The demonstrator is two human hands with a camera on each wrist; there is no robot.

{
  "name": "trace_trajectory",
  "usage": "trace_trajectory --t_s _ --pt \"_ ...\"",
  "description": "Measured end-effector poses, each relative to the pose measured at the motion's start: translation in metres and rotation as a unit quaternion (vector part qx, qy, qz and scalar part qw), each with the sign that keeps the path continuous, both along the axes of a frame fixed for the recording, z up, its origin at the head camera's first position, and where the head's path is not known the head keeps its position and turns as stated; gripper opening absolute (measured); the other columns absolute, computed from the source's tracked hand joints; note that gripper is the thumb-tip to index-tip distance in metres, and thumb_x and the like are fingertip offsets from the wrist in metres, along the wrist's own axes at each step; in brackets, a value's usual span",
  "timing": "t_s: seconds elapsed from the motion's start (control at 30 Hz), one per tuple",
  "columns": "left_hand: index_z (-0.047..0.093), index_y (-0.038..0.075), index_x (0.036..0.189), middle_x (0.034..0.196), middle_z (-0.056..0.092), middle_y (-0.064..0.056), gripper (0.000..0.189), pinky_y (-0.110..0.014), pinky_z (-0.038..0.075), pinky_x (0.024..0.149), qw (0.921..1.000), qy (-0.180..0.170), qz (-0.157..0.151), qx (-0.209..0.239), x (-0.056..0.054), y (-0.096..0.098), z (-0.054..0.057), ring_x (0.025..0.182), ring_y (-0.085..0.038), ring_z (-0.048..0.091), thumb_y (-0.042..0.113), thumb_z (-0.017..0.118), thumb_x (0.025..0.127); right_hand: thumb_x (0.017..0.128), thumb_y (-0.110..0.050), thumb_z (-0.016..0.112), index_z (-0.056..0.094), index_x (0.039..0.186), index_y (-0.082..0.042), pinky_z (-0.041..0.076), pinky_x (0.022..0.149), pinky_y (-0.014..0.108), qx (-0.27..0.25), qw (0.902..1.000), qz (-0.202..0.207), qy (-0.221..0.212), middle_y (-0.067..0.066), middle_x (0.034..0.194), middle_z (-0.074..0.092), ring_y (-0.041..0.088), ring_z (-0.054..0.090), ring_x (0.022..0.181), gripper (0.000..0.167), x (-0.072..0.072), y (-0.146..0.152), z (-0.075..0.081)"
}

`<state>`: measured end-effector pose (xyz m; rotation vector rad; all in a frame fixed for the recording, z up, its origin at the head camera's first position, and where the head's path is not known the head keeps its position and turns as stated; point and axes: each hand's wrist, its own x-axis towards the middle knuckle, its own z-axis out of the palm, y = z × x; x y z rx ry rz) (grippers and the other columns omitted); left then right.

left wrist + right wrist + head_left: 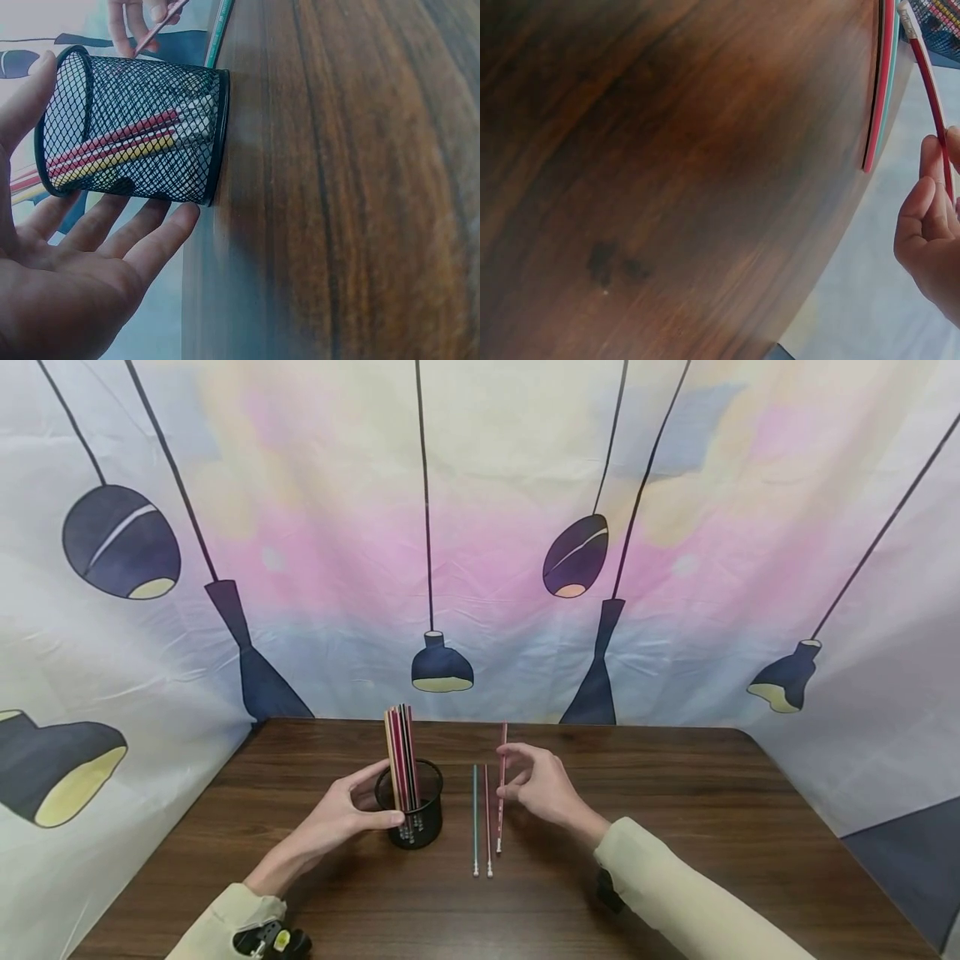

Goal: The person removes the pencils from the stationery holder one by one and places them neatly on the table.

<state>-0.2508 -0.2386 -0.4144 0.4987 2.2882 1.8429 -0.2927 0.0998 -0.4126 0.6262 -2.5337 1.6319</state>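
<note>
A black mesh pencil cup [424,822] stands on the table left of the middle, with several pencils [401,752] leaning in it, red, black and yellowish. My left hand [341,814] holds the cup from its left side, thumb at the front of the rim. Along the cup's wall lie the other fingers [161,244]. Between thumb and fingertips, my right hand [546,785] pinches a red pencil [928,82], its white eraser end pointing down toward me. Just left of it, a teal pencil [476,818] and a dark red pencil [488,822] lie side by side on the table.
The brown wooden table [675,827] ends at a back edge just beyond the cup and the right hand. Behind it hangs a cloth backdrop [495,552] printed with lamps. Dark straps with devices [270,939] sit at the wrists.
</note>
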Motion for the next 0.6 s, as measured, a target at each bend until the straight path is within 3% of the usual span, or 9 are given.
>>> trace_trajectory --t_s 0.27,0.6 --pt "0.03 0.001 0.165 0.162 0.039 -0.026 0.091 -0.029 0.047 0.102 0.9999 0.009 -0.007 0.003 0.0019 -0.0003 0.0022 0.142 -0.041 0.048 0.013 0.084 0.092 0.081 0.007 0.087 0.069 0.135 -0.004 0.056 0.065 0.033 0.033 0.9994 0.009 -0.003 0.012 0.111 0.071 0.016 0.074 0.074 0.058 -0.0005 0.002 -0.0019" --pt "0.031 0.003 0.165 0.163 0.039 -0.025 0.091 -0.036 0.047 0.105 1.0 0.005 -0.002 -0.002 0.0014 -0.0001 0.0027 0.141 -0.04 0.049 0.014 0.084 0.092 0.081 0.008 0.087 0.068 0.136 0.001 0.057 0.071 0.034 0.056 0.9977 0.018 -0.034 0.015 0.117 0.07 0.015 0.076 0.073 0.059 0.0 0.003 -0.004"
